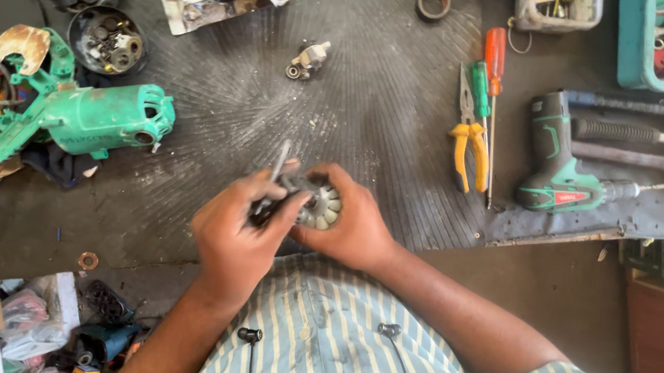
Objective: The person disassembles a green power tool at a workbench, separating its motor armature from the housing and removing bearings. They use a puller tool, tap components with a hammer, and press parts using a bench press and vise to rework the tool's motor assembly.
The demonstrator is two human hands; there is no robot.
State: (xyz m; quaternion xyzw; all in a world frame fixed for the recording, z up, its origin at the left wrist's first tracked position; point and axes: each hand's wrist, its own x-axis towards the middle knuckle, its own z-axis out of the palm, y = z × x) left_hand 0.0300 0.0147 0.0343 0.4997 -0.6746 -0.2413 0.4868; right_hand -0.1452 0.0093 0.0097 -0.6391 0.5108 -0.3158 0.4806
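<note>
Striped shirt (pixel 376 366) below, we are gripping the armature fan (pixel 322 207) in our right hand (pixel 357 225), just right of the green housing (pixel 90 120); our left hand (pixel 234 238) is closing around a tool (pixel 276 166). Holding the fan steady should help.

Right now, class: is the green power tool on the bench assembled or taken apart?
Taken apart. The green power tool lies on its side with its front end open and wires exposed at the handle, while both hands hold a finned motor part.
</note>
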